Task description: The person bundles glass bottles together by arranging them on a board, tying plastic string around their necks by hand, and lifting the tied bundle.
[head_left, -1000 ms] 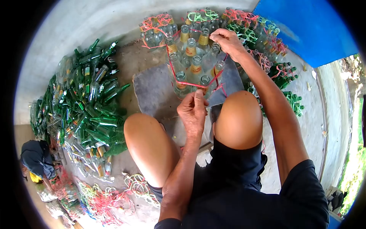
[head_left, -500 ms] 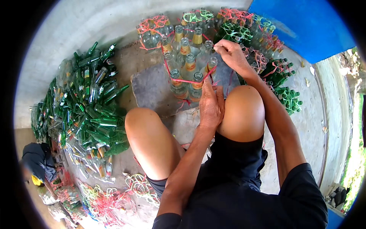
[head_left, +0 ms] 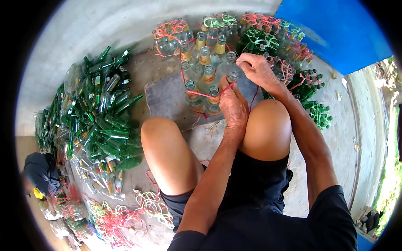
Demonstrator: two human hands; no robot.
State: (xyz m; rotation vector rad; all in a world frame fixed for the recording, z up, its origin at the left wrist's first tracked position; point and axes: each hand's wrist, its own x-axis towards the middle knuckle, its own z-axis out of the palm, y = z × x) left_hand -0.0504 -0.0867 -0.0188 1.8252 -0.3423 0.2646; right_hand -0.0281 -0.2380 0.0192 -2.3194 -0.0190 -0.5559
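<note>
Right grip (head_left: 256,69) on ribbon (head_left: 202,94) (thin, pink)

Daylight falls on a gray concrete floor (head_left: 337,121) beneath a pale, smudged wall (head_left: 100,27).
A bright blue panel (head_left: 341,39) with a lighter scuff on its face fills the upper right corner, next to the wall; along the right edge, beyond a pale strip of masonry (head_left: 368,138), sunlit greenery (head_left: 390,180) glows.

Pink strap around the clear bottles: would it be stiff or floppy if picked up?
The pink strap probably flops when slack, since it bends around the clear bottles. It's likely light, being a thin, narrow band.
</note>
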